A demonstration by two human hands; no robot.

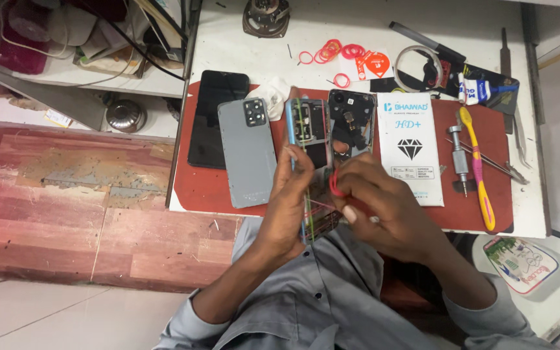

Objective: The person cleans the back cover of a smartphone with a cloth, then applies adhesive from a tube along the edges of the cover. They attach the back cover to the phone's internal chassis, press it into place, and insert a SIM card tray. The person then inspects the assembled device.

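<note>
Now, phone in hand: you hold an opened phone point(310, 139) upright over the red mat point(196, 185), its back off and its insides facing you, with several coloured rubber bands wrapped across it.
Left hand: your left hand point(288, 206) is closed around the phone's left edge and lower half, thumb on the front, steadying it.
Right hand: your right hand point(384, 210) is pinched narrow on a red rubber band point(335, 183) at the phone's right edge; the fingers curl in, so how far the band is stretched is hard to tell.
Step in hand: by the look of it, you are binding the phone with bands to press its parts together, and this red one is partly on.
Next move, as a judgement: it calls for a firm left grip while the band is drawn over the far edge, kept flat and clear of the other bands.
Beside you on the mat: a grey back cover point(249, 152) lies just left of the phone, a black phone point(214, 116) further left, a black frame point(351, 120) behind your hands, and a white packet point(411, 146) to the right.
Spare bands: loose red rubber bands point(332, 52) lie on the white worktop point(228, 39), well apart from your hands.
Tools: a screwdriver point(459, 159) and a yellow toothbrush point(478, 168) rest at the right.
</note>
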